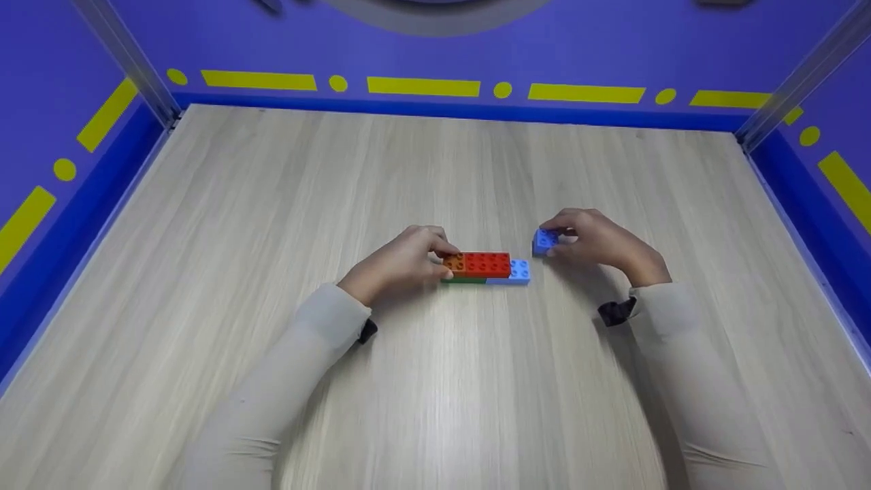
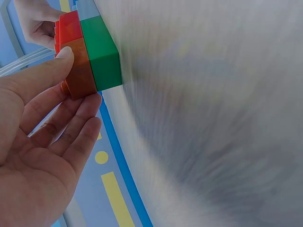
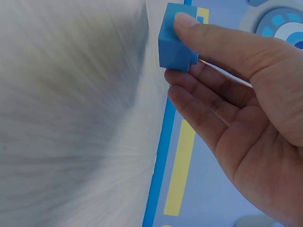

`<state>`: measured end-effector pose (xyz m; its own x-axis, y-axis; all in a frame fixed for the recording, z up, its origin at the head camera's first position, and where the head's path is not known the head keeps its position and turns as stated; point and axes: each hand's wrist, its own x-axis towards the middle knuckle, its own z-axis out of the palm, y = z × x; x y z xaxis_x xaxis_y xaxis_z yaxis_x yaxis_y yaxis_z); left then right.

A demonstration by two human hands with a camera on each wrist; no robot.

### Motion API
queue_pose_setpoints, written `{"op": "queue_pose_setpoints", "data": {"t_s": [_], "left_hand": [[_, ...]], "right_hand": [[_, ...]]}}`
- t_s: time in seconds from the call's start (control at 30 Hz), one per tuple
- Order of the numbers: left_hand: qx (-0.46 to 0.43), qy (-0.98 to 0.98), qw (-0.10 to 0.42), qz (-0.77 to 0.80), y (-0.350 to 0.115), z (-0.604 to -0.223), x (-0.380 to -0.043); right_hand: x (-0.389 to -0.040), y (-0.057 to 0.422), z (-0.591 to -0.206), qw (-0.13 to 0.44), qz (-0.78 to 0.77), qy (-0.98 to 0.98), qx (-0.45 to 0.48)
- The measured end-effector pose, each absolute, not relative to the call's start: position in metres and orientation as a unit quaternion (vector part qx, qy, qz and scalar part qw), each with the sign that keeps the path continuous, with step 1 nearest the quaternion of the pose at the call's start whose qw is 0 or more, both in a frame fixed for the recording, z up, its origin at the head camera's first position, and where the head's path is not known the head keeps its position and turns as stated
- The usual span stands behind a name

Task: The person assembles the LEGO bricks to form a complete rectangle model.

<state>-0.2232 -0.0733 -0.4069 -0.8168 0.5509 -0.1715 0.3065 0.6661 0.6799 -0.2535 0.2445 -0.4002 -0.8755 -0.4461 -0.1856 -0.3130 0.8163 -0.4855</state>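
Near the middle of the table, toy building bricks form a two-layer row. An orange brick (image 1: pixel 454 263) and a longer red brick (image 1: pixel 487 264) make the top layer, over a green brick (image 2: pixel 103 54) and a light blue brick (image 1: pixel 520 270) whose studs show at the right end. My left hand (image 1: pixel 409 262) pinches the orange brick at the row's left end between thumb and fingers. Just beyond the row's right end, my right hand (image 1: pixel 593 239) grips a small blue brick (image 3: pixel 176 40), thumb on one side and fingers on the other, apart from the row.
The pale wood-grain table (image 1: pixel 435 381) reaches to a purple-blue back wall (image 1: pixel 612 41) with yellow dashes and dots. Similar side walls stand left and right, with metal posts at the far corners. Dark straps (image 1: pixel 616 312) are on both wrists.
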Motion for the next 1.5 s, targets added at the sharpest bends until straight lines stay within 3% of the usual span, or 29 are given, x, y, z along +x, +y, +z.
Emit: {"op": "queue_pose_setpoints", "data": {"t_s": [0.57, 1.5], "left_hand": [[0.244, 0.893, 0.182, 0.331, -0.074, -0.408, -0.223], [0.266, 0.892, 0.169, 0.325, -0.073, -0.406, -0.223]], "right_hand": [[-0.247, 0.236, -0.393, 0.137, -0.246, 0.918, -0.279], [-0.233, 0.220, -0.384, 0.136, -0.221, 0.913, -0.316]]}}
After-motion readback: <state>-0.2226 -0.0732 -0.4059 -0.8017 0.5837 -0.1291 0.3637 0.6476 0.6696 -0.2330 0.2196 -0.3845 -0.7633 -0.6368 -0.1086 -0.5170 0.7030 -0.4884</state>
